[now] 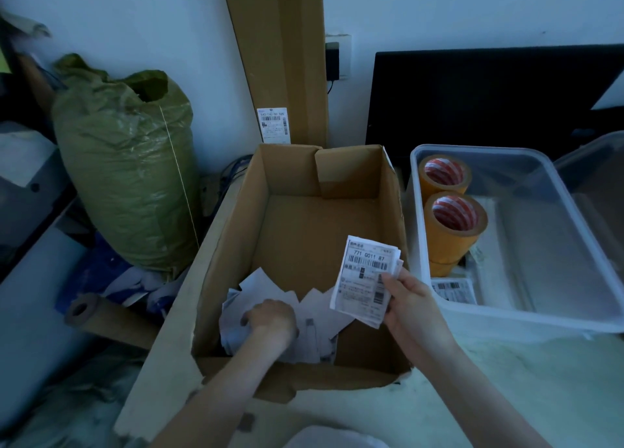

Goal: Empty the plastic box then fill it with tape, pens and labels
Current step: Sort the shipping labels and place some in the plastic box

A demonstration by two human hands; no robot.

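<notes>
A clear plastic box stands at the right. Inside it are yellow tape rolls, one more at the back, and a printed label lying flat near its front. My right hand holds a small stack of white shipping labels above the right wall of an open cardboard box. My left hand is down inside the cardboard box, fingers curled into a loose pile of labels on its floor.
A stuffed green woven sack stands at the left against the wall. A tall flat carton leans behind the cardboard box. A black monitor sits behind the plastic box. A cardboard tube lies on the floor at left.
</notes>
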